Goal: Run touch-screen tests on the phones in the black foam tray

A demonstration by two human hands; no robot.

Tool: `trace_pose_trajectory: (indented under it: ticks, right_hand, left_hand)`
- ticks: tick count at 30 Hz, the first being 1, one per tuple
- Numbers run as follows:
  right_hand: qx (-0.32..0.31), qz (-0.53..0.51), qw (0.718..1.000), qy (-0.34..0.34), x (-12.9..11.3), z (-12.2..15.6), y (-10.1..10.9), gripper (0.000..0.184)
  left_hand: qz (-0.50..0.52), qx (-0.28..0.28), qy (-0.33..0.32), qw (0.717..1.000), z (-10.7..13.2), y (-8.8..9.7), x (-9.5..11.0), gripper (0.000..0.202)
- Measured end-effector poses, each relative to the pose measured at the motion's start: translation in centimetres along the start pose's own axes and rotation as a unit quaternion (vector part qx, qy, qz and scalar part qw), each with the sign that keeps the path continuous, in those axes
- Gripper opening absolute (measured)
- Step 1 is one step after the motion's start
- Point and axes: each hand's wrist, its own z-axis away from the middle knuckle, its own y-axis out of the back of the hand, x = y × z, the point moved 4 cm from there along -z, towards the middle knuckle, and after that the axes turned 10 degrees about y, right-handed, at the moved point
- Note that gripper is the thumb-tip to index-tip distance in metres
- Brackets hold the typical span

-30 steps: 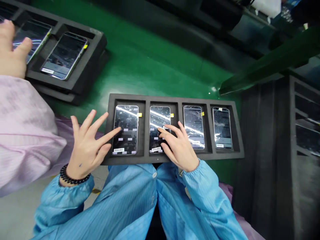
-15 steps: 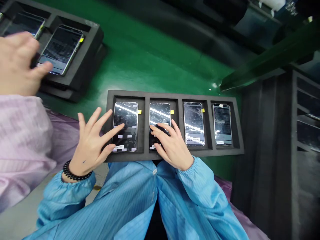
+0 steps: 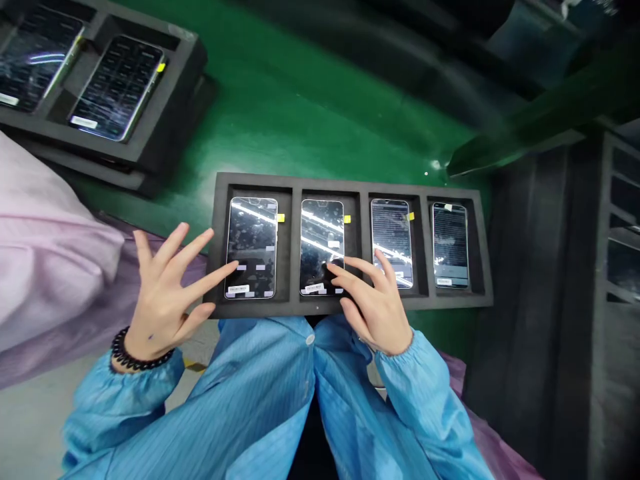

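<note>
A black foam tray [image 3: 320,180] lies in front of me, with one smartphone in each compartment. My left hand [image 3: 167,293] is spread, its index fingertip at the lower left of the leftmost smartphone [image 3: 253,230]. Over the second smartphone [image 3: 320,220] reaches my right hand [image 3: 377,300], fingers apart, with the index fingertip at the lower right of the screen. Its other fingers extend toward the third smartphone [image 3: 390,223], covering part of it. The rightmost smartphone [image 3: 450,240] shows lines of text. Yellow tabs stick out beside several phones. Neither hand grasps anything.
At the upper left, stacked black trays [image 3: 145,143] hold more phones, including one smartphone [image 3: 117,87] with a lit screen. A person's pink sleeve [image 3: 45,253] is close on my left. Dark stacked trays [image 3: 540,300] stand at the right on the green table [image 3: 300,113].
My right hand has moved right, uncovering more of the second phone. My left hand has shifted slightly left. The neighbouring person's hand has left the view, and different screens show on the upper-left phones.
</note>
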Motion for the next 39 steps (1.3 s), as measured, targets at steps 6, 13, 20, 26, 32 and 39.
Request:
trace_pose_trajectory:
  ticks: [6, 13, 20, 26, 32, 39]
  right_hand:
    - [0.018, -0.001, 1.000, 0.006, 0.1, 1.7, 0.8, 0.024]
    - [0.000, -0.048, 0.998, 0.037, -0.7, 2.8, 1.0, 0.023]
    - [-0.011, -0.075, 0.993, 0.086, -1.0, 1.1, -0.2, 0.025]
    - [-0.049, -0.106, 0.986, 0.121, -1.2, -0.4, -1.2, 0.032]
    - [-0.016, -0.019, 1.000, 0.018, 1.7, -1.2, -0.4, 0.032]
    - [-0.008, -0.010, 0.999, 0.037, 1.5, -1.6, -0.1, 0.026]
  left_hand:
    - [-0.004, -0.023, -0.027, 0.999, 0.3, -0.2, 0.1, 0.050]
    - [0.020, -0.021, 0.010, 1.000, 0.5, -0.1, 0.1, 0.053]
    - [0.022, 0.013, 0.016, 1.000, 0.9, 0.9, 0.1, 0.054]
    - [0.024, 0.025, 0.019, 0.999, 1.4, 1.2, 0.0, 0.054]
    - [0.018, 0.007, -0.014, 1.000, 1.6, 1.3, -0.1, 0.050]
    - [0.037, -0.057, -0.016, 0.998, 2.2, 1.1, 0.1, 0.048]
